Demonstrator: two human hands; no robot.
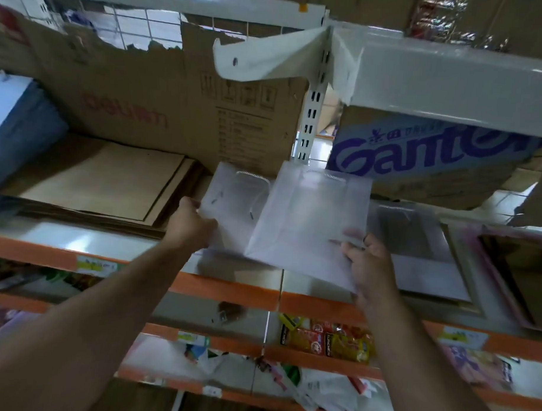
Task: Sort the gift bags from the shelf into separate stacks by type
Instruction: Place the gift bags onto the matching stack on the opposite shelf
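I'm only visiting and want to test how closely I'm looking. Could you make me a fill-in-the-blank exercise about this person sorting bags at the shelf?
1. The stack of brown paper bags lies to the ___ of the left hand, which holds the left frosted bag.
2. The front edge of the shelf is coloured ___.
3. The big lettering on the box behind the right frosted bag, held by the right hand, reads ___.

Missing words: left; orange; Ganten.
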